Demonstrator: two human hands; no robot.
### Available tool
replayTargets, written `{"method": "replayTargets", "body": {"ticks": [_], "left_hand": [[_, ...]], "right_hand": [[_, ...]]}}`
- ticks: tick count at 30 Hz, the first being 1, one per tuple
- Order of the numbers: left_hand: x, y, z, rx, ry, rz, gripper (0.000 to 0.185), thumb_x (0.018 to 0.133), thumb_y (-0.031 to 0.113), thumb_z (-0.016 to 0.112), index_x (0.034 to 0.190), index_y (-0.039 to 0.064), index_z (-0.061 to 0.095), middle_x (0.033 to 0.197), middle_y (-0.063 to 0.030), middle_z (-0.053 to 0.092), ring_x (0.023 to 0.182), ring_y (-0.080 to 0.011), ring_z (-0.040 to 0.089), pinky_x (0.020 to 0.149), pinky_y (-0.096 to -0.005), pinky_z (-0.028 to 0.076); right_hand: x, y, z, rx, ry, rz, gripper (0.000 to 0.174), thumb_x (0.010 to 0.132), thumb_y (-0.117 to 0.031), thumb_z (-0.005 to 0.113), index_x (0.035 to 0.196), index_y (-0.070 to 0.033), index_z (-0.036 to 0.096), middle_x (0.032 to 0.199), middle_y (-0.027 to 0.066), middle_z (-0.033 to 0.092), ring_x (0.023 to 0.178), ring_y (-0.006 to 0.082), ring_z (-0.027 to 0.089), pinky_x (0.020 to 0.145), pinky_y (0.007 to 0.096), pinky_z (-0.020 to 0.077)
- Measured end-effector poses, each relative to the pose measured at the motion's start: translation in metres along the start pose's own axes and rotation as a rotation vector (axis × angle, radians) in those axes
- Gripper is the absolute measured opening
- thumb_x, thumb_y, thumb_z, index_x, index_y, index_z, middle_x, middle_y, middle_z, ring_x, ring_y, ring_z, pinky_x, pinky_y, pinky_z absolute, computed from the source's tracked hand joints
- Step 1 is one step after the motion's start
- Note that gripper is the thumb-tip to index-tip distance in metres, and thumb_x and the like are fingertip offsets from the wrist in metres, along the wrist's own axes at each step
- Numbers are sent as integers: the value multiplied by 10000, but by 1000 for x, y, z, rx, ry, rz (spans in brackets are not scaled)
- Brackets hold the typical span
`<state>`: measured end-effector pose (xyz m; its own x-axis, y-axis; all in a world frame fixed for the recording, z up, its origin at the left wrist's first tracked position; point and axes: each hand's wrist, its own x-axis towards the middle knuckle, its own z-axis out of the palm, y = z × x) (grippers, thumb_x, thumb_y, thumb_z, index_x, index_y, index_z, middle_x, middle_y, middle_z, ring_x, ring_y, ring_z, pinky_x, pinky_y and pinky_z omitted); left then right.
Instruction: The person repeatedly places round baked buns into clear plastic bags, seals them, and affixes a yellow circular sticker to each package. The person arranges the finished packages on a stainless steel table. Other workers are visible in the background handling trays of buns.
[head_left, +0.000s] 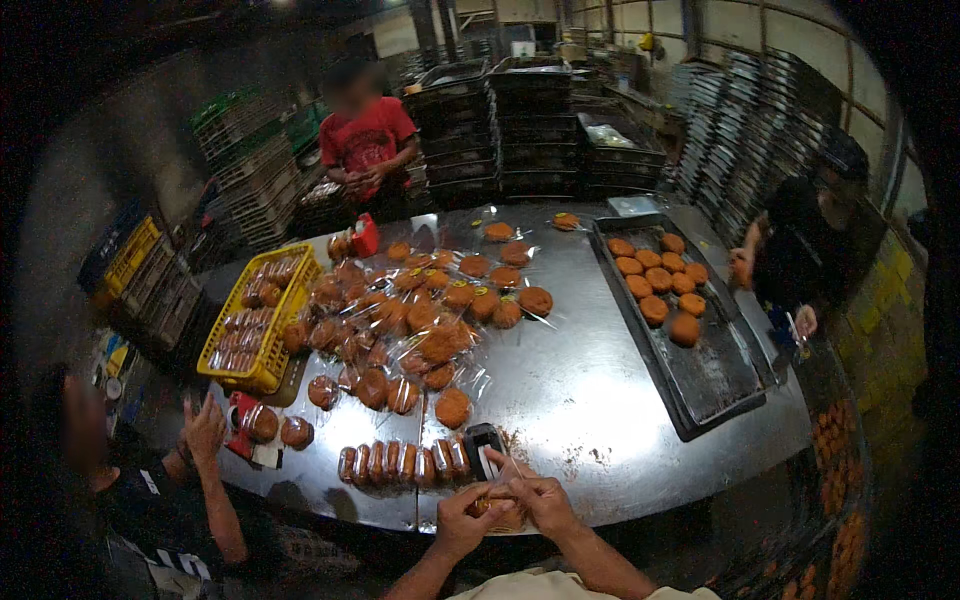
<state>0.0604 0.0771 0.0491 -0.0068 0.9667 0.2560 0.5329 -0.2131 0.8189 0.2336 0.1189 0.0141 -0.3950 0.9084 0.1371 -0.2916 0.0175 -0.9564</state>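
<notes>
At the near edge of the metal table (517, 375), my left hand (466, 517) and my right hand (546, 504) hold the clear plastic wrapper (510, 484) of a browned bun (504, 517) between them. Just beyond my fingers lies a black device (484, 446), perhaps a phone or a tape holder. A row of wrapped buns (405, 463) stands on edge to the left of it. Farther back is a large heap of buns in clear bags (420, 322), some with yellow stickers.
A yellow plastic crate (262, 382) of wrapped buns and a red tape dispenser (241, 427) are at the left. A black baking tray (720, 382) with unwrapped buns lies right. Three people stand around the table: left, far side and right. Stacked trays (532, 135) rise behind.
</notes>
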Motion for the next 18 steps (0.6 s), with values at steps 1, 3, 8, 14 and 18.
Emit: {"method": "replayTargets", "body": {"ticks": [1,3,8,14,18], "left_hand": [[1,-1,-2,-64,-67,-136,363,884,257,789,1156,26,721,1041,-129,739,923,-212,705,830,-334,555],[4,-1,-6,-137,-107,-292,317,873,256,803,1084,26,749,937,-92,760,845,-154,704,784,-306,557],[12,2,-9,-204,-68,-361,251,889,229,792,1021,17,761,847,-59,749,777,-123,678,735,-299,546],[3,-14,-14,-412,108,-200,186,950,202,727,982,21,756,1037,-59,712,984,-132,646,873,-296,509],[-12,-28,-22,-772,-94,-451,195,978,213,694,1030,25,707,1017,-25,679,938,-120,616,905,-285,479]], "right_hand": [[4,-2,-8,-195,-72,-178,299,1039,-186,576,1273,-40,691,1470,180,517,1333,238,508,1067,390,459],[17,-3,-14,-300,-29,-209,311,1006,-168,629,1286,-36,663,1402,160,512,1301,234,480,1043,399,440],[37,-6,-10,-303,77,198,305,946,-185,730,1199,-21,677,986,53,668,942,130,628,788,323,529],[40,-32,2,-733,-171,-271,126,902,-117,727,997,-42,758,806,104,662,710,247,657,629,352,522],[32,-36,7,-594,-205,-146,105,904,-123,732,953,-30,744,788,128,661,723,274,662,641,343,529]]}}
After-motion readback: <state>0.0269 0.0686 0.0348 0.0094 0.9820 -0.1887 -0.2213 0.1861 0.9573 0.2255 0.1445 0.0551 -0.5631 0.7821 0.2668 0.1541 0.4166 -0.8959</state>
